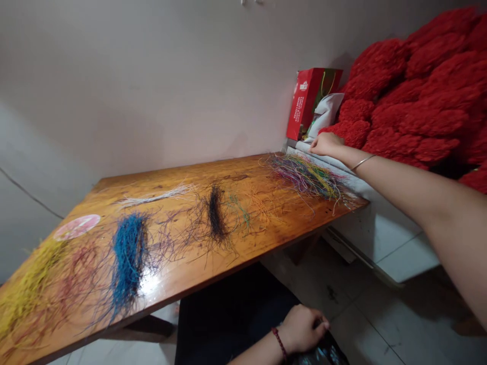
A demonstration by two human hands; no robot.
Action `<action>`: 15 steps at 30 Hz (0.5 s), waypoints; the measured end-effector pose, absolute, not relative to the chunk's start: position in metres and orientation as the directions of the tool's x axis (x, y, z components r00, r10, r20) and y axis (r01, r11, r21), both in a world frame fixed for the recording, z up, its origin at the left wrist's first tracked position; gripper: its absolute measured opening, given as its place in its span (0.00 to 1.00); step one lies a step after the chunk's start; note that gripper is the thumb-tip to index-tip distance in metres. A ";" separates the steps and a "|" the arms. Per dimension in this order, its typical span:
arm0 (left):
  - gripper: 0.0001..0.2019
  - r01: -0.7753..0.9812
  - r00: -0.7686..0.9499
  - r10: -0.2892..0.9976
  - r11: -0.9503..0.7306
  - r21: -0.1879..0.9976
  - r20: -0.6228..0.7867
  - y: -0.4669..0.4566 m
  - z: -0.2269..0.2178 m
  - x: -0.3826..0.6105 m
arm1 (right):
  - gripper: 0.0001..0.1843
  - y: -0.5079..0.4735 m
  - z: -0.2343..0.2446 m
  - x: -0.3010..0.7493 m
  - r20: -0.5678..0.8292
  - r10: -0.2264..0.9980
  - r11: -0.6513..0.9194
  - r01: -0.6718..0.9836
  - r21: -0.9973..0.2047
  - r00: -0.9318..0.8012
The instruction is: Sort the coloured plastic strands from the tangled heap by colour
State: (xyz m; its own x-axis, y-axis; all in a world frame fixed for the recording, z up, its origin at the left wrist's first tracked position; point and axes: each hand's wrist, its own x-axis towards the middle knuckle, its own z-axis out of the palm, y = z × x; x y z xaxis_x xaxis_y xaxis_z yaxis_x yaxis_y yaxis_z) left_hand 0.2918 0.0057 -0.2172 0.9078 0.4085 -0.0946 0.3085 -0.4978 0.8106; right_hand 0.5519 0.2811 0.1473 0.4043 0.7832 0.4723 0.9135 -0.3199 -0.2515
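Observation:
My right hand [327, 143] reaches out over the edge of a white surface, beyond a mixed bundle of coloured threads [306, 175] at the table's right end. Its fingers are pinched together, and I cannot make out what is between them. My left hand [302, 327] rests over my lap below the table edge, fingers curled, with nothing visible in it. Sorted by colour on the tabletop are yellow threads [32, 281], red threads [78, 268], a thick blue bunch [129, 253], a black bunch [216, 213], white threads [162, 196], green threads [240, 210] and orange threads [262, 205].
A brown wooden table [182, 274] stands against a pale wall. Behind my right hand are a red paper bag [299, 109] and a white packet [327, 111]. Large fluffy red bundles [414, 101] are heaped at the right. A pink round sticker [78, 227] is on the table's left.

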 end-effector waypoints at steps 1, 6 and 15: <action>0.17 0.309 0.908 0.407 -0.499 0.810 -0.096 0.006 -0.216 0.292 | 0.07 0.280 0.150 0.552 0.456 0.791 -0.348 0.913 -0.212 0.408; 0.16 0.311 0.911 0.401 -0.506 0.804 -0.100 0.006 -0.214 0.292 | 0.14 0.270 0.161 0.551 0.509 0.758 -0.379 0.910 -0.165 0.408; 0.16 0.325 0.908 0.403 -0.506 0.799 -0.115 0.005 -0.211 0.292 | 0.15 0.253 0.173 0.546 0.643 0.656 -0.301 0.918 -0.259 0.396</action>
State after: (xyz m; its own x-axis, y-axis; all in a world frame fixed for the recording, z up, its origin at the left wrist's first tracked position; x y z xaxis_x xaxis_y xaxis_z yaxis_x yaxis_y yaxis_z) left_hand 0.2923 0.0055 -0.2110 0.9082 0.4025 -0.1150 0.3253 -0.5057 0.7990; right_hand 0.5462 0.2526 0.1734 0.3959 0.6558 0.6428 0.9180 -0.3006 -0.2587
